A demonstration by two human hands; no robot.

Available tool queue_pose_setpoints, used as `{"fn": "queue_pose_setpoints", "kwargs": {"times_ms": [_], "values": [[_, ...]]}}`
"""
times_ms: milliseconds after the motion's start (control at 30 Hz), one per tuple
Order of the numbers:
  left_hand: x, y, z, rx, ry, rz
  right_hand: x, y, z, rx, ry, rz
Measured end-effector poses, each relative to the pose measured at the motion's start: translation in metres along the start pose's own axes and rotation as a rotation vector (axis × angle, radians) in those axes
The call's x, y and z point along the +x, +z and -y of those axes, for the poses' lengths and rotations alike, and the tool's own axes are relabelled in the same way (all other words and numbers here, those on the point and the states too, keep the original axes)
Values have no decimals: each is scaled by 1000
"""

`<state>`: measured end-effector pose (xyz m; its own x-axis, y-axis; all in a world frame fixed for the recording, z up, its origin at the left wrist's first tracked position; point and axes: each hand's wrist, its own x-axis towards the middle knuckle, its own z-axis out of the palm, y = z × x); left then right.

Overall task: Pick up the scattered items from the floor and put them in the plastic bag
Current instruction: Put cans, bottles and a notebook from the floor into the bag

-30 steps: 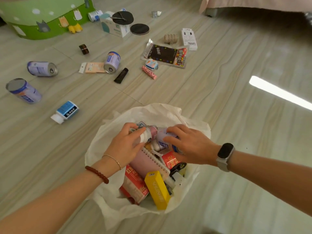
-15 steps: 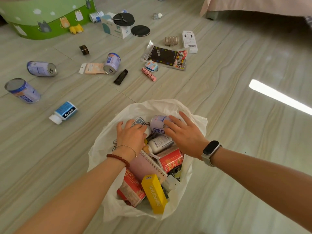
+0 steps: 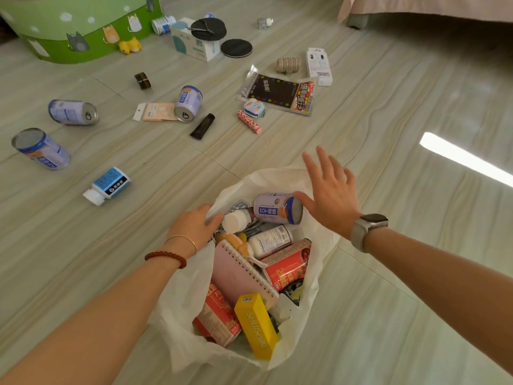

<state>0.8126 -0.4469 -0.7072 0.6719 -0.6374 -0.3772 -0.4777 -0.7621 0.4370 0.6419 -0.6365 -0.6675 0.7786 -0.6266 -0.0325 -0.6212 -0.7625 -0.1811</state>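
The white plastic bag (image 3: 183,298) lies open on the floor, full of items: a purple can (image 3: 274,208), a white bottle (image 3: 270,241), a red can (image 3: 288,269), a pink notebook (image 3: 236,276) and a yellow box (image 3: 256,326). My left hand (image 3: 193,226) rests at the bag's left rim, fingers bent over the edge. My right hand (image 3: 330,193) hovers above the bag's far right edge, fingers spread and holding nothing, its thumb close to the purple can. Scattered on the floor are a blue-labelled bottle (image 3: 108,186), three cans (image 3: 41,148) (image 3: 72,112) (image 3: 188,103) and a black tube (image 3: 202,126).
Farther off lie a snack packet (image 3: 280,91), a pink spotted tube (image 3: 249,122), a small pouch (image 3: 254,107), a white box (image 3: 319,66), a small dark jar (image 3: 143,80) and a tissue box (image 3: 194,41). A green round box (image 3: 69,29) stands far left, a bed edge (image 3: 430,9) far right.
My right hand let go of the purple can inside the bag and lifted away with fingers spread. My left hand released the white bottle and moved to the bag's left rim.
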Motion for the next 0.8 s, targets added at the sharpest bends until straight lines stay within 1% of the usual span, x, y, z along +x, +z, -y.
{"fn": "queue_pose_setpoints", "kwargs": {"times_ms": [67, 100, 133, 200, 333, 400, 467, 533, 600, 667, 733, 800], "values": [[-2, 3, -7, 19, 41, -12, 6, 2, 4, 325, 179, 222], [-3, 5, -11, 24, 55, -12, 7, 5, 7, 426, 216, 284], [-3, 7, -15, 23, 76, -14, 6, 9, 9, 456, 211, 304], [-1, 7, -20, -20, 109, -48, 7, 14, 10, 421, 166, 246], [2, -11, -29, -136, 165, -232, 12, -1, 13, 400, 141, 74], [2, -19, -29, -128, 184, -303, 9, -7, 15, 420, 121, 19], [2, -21, -26, -76, 176, -335, 4, -12, 17, 409, 64, -35], [-1, -18, -23, 19, 163, -278, -1, -15, 22, 300, -31, 13], [-4, -13, -20, 69, 162, -148, -6, -15, 29, 118, -146, 71], [-8, -16, -16, 90, 174, -70, -10, -14, 43, -12, -250, 34], [-12, -28, -9, 80, 186, -95, -9, -10, 63, -48, -330, 4], [-15, -49, 4, 86, 191, -145, 1, -6, 91, -34, -403, -6]]}}
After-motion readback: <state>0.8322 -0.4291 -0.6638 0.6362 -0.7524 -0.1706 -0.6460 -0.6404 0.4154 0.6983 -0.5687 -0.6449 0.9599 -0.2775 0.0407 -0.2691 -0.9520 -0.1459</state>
